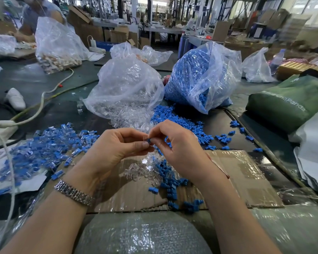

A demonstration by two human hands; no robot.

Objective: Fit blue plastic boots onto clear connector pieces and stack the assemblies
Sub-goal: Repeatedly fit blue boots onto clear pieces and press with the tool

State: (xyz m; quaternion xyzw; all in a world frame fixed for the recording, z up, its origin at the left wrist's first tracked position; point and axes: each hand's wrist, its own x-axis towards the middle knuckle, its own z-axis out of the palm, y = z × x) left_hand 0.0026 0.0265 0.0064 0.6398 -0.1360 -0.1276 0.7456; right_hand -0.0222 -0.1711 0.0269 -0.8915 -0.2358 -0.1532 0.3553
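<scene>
While fingertips half hide it, left hand (117, 143) and right hand (174, 142) both pinch one blue boot (148, 140).

A factory hall: long worktables (163, 30), stacked cartons (299, 26), bulk bags of parts (200, 74).

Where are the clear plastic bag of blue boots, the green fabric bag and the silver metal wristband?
Clear plastic bag of blue boots (200, 77), head view, bulging front.
Green fabric bag (290, 99), head view, top face.
Silver metal wristband (73, 192), head view, mid-links.
</scene>
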